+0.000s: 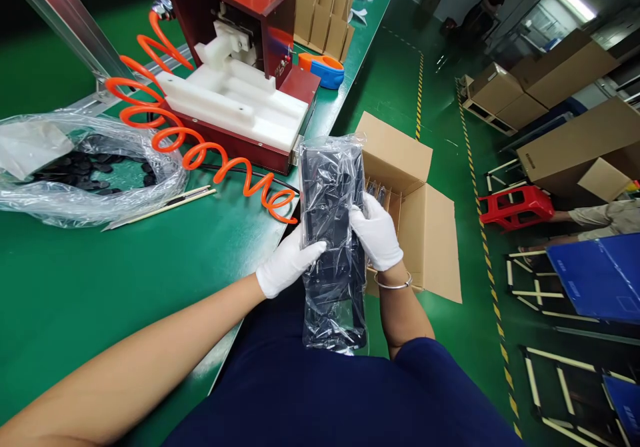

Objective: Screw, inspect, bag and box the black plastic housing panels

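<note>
Both my hands wear white gloves and grip a long black part wrapped in a clear plastic bag (331,234), held upright over my lap. My left hand (289,263) clasps its left edge near the middle. My right hand (376,232) grips the right edge, a thin bangle on that wrist. Just behind the bagged part, an open cardboard box (420,194) with dividers inside stands on the floor beside the bench.
The green bench (100,280) carries a red and white fixture (240,94), a coiled orange air hose (200,150), a clear bag of small black pieces (85,167), a tape dispenser (323,68) and cardboard dividers (320,7). Cartons, a red stool (517,205) and another person's arm (600,217) are at right.
</note>
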Demonstrator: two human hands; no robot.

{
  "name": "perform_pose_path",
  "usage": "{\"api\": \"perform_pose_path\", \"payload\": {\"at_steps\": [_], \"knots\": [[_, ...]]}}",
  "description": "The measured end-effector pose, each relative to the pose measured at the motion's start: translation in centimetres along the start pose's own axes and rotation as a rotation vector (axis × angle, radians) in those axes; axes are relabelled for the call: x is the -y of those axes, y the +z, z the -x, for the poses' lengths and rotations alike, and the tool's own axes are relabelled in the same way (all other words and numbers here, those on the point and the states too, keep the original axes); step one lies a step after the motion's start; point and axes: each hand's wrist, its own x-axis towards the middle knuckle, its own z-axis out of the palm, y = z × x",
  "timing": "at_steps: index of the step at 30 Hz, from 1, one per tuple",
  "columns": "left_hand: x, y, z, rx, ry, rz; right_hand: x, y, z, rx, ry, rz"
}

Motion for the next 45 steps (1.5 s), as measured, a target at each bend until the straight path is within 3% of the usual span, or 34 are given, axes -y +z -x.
{"api": "perform_pose_path", "payload": {"at_steps": [9, 18, 22, 27, 38, 45], "knots": [[-0.2, -0.1, -0.1, 0.007, 0.044, 0.053, 1.7, -0.8, 0.7, 0.048, -0.026, -0.049], [-0.7, -0.1, -0.1, 0.058, 0.064, -0.032, 0.2, -0.2, 0.3, -0.027, -0.018, 0.182], [-1.6, 0.4, 0.1, 0.115, -0.029, -0.113, 0.0, -0.5, 0.3, -0.054, -0.020, 0.213], [-1.9, 1.0, 0.5, 0.068, -0.076, -0.172, 0.1, -0.5, 0.5, -0.063, 0.010, 0.218], [-0.8, 0.6, 0.5, 0.053, -0.101, -0.052, 0.3, -1.3, 0.9, 0.005, -0.015, -0.002], [-0.4, 0.2, 0.3, 0.087, -0.098, -0.020, 0.6, -1.0, 0.9, 0.009, 0.001, -0.026]]}}
